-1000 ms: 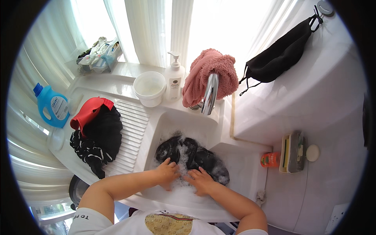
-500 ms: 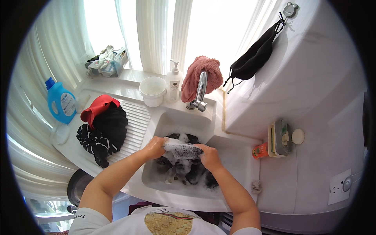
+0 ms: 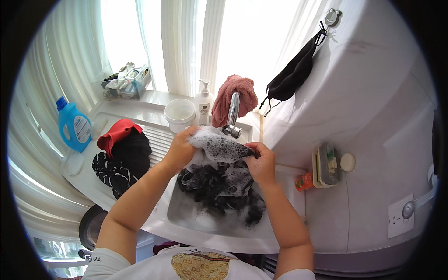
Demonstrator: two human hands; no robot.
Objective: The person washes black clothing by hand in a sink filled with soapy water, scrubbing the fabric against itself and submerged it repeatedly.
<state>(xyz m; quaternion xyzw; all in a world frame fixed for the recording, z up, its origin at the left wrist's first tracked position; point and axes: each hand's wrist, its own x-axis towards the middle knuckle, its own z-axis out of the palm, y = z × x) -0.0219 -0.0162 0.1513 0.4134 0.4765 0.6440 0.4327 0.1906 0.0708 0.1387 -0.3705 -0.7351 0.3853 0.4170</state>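
Stretched between my two hands above the sink is a dark, foam-covered garment (image 3: 221,148); its exact kind cannot be made out. My left hand (image 3: 181,148) grips its foamy left end, fingers closed. At the other end my right hand (image 3: 261,161) pinches a dark corner between thumb and fingers. Below, the white sink basin (image 3: 179,221) holds soapy water and a heap of wet black clothes (image 3: 219,186) with suds on them. Part of the heap seems joined to, or lies right under, the raised piece; which one I cannot tell.
On the ridged drainboard (image 3: 158,142) lie black and red clothes (image 3: 130,151). Behind the basin stand a white tub (image 3: 180,116), a pump bottle (image 3: 204,103) and a faucet (image 3: 233,114) draped with a pink towel (image 3: 235,95). Left, a blue detergent bottle (image 3: 74,125); right, an orange bottle (image 3: 304,182).
Both hands have risen and moved toward the faucet, lifting the foamy garment higher. More of the black heap below now shows above the suds. The view has shifted slightly.
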